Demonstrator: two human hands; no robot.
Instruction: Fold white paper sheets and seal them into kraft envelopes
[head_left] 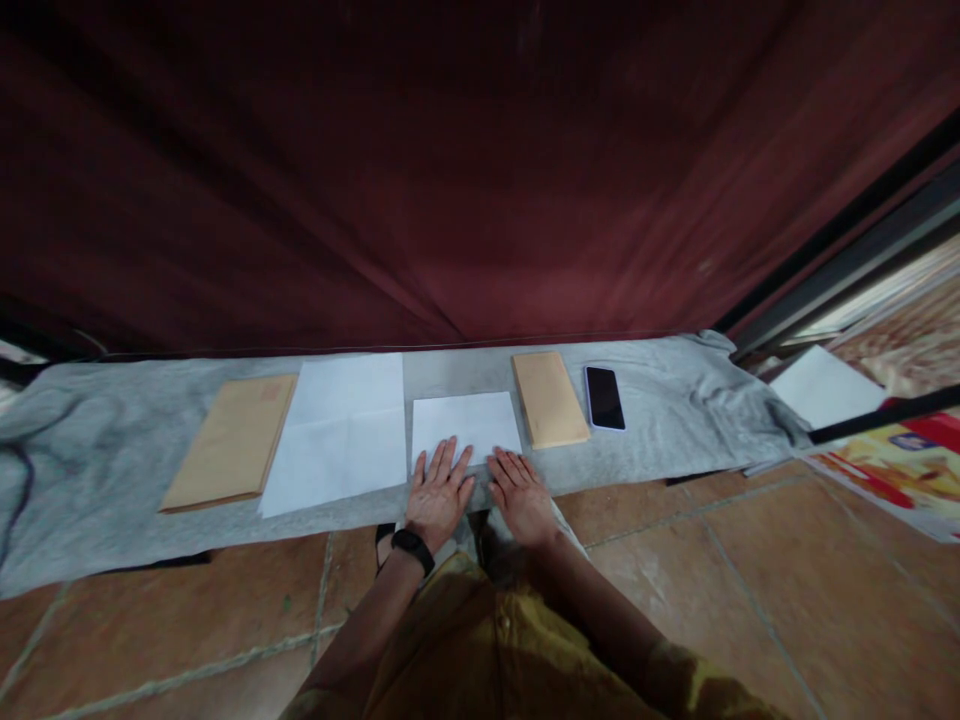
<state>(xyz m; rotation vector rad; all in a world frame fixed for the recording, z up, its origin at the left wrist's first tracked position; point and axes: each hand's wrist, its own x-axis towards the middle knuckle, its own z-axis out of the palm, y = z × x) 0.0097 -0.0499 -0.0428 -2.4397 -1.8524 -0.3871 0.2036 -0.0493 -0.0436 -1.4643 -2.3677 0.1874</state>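
Observation:
A folded sheet of white paper [465, 422] lies on the grey cloth in front of me. My left hand [438, 500] rests flat on its near left part, fingers slightly spread, a black band on the wrist. On the near right edge, my right hand [523, 498] is also laid flat with its fingers stretched out. Left of the folded sheet is a larger white sheet [341, 430] with a faint crease across it. A brown envelope stack [232, 440] lies farther left. To the right sits another brown envelope stack [551, 400].
A phone [604, 398] lies right of the right-hand envelopes. The grey cloth [675, 410] covers a narrow bench, with a dark red curtain [465, 180] behind it. At the far right are a colourful box [892, 465] and a white sheet [825, 385]. Brown floor tiles [240, 600] show below.

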